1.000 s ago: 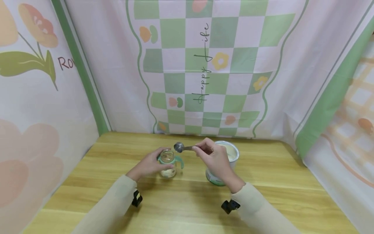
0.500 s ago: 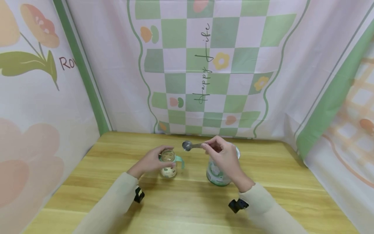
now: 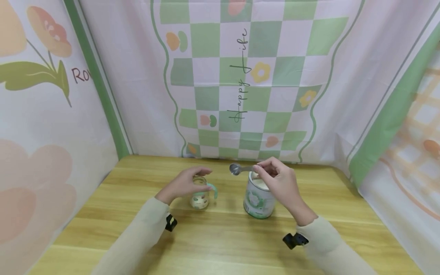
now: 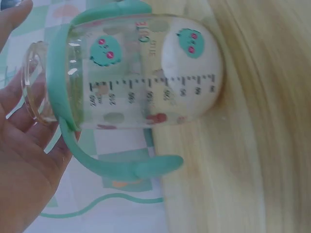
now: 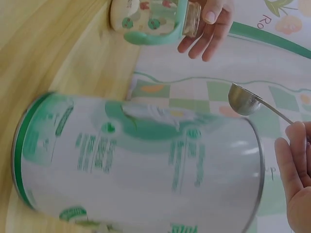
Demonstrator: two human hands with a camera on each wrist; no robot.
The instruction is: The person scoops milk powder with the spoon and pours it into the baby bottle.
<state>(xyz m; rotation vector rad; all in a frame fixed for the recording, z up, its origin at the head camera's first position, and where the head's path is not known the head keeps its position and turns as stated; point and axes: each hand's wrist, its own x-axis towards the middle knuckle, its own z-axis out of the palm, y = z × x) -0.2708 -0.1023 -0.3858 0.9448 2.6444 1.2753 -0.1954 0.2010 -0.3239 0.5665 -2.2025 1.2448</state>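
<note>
A clear baby bottle [image 4: 131,73] with green handles and printed measuring marks stands upright on the table, whitish powder at its bottom. My left hand [image 3: 183,185] is at its neck, fingers fairly straight and loosely spread, not gripping; whether they touch the glass is unclear. My right hand [image 3: 280,181] pinches the handle of a metal measuring spoon [image 3: 235,169], whose bowl hangs above the left side of a tin [image 3: 258,202]. That white and green tin is lidless, with pale powder visible inside. The spoon's bowl shows no powder in the head view.
The wooden table [image 3: 220,244] carries the bottle at left and the tin at right, with a gap between. A checkered curtain [image 3: 240,95] hangs behind the far edge, and printed cloth walls flank both sides. Black wrist cameras [image 3: 295,240] sit on the sleeves.
My right hand has moved right with the spoon, from beside the bottle's mouth to the tin. My left hand has loosened from the bottle and risen slightly, fingers now apart.
</note>
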